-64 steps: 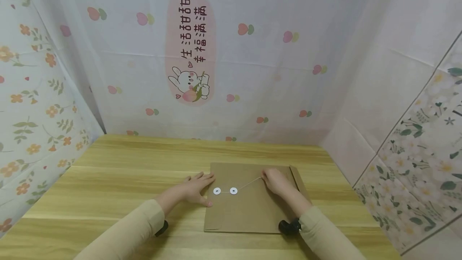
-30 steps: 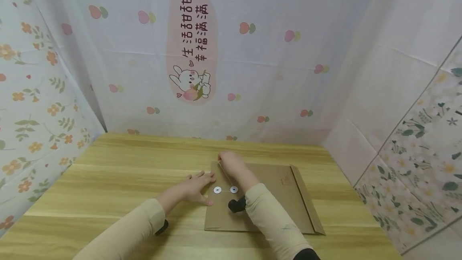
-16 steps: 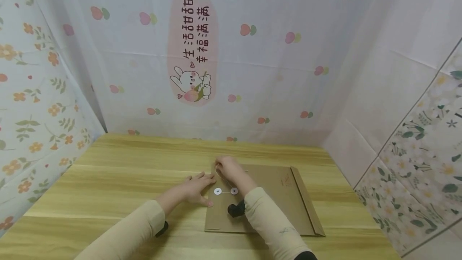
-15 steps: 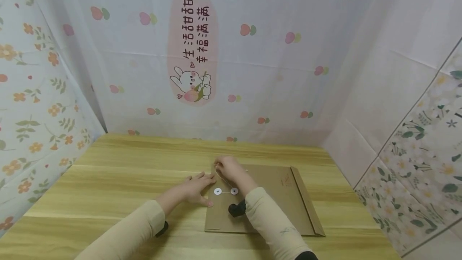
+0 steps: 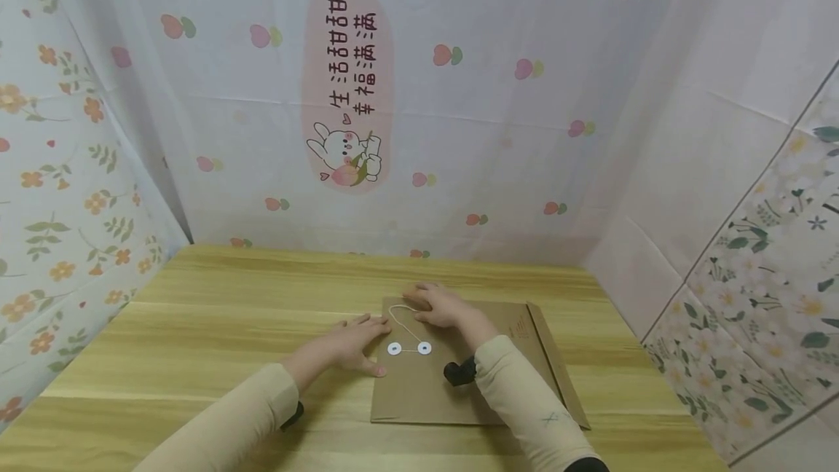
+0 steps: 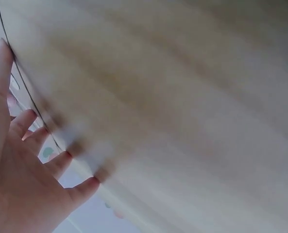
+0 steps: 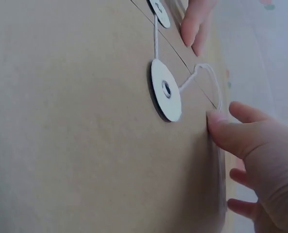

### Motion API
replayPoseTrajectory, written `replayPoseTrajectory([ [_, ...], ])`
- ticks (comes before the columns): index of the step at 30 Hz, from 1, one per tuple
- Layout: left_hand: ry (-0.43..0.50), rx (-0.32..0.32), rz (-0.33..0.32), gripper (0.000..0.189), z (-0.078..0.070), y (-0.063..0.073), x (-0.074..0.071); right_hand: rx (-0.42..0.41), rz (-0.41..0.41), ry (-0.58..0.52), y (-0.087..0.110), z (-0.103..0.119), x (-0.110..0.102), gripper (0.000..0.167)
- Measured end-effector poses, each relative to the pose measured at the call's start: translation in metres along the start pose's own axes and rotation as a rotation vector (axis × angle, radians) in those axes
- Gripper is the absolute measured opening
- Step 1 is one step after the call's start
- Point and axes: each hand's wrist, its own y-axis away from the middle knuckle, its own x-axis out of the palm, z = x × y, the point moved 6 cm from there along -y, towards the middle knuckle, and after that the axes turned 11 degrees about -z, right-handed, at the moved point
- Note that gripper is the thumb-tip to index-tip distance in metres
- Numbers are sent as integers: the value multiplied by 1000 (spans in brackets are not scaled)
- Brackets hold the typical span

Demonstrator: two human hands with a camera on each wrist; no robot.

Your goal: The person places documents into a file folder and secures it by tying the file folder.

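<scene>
A brown kraft file envelope [image 5: 413,395] lies flat on the table. Near its left edge are two white discs, the left disc [image 5: 394,349] and the right disc [image 5: 424,348], with cord between them. From the right disc a loose white string [image 7: 217,87] curls toward the far edge and passes under or beside my right thumb. My left hand [image 5: 346,347] rests with spread fingers along the envelope's left edge. At the far edge is my right hand [image 5: 447,308], its thumb touching the envelope's face and its fingers loosely extended beyond that edge. No pinch on the string shows.
The wooden tabletop [image 5: 216,326] extends left of the envelope and behind it. A patterned white curtain [image 5: 524,137] hangs behind the table, with floral sheets on both sides. A black wrist device [image 5: 460,372] sits at my right wrist, over the envelope.
My right hand swung left with the string, let it go near the far left corner, then moved slightly right. The string now lies in a loose curve. My left hand stayed put.
</scene>
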Motion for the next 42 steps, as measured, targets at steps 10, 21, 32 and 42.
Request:
replayPoseTrajectory([
  [10, -134, 234, -171, 47, -5, -27, -13, 53, 118, 54, 2, -1, 7, 47],
  [21, -157, 133, -223, 19, 5, -63, -9, 43, 110, 32, 3, -1, 9, 47],
  [32, -153, 223, -235, 6, 0, -60, -7, 57, 87, 14, 5, -4, 11, 46],
  [42, 214, 126, -169, 8, 12, -49, -8, 57, 74, 4, 8, -3, 9, 45],
])
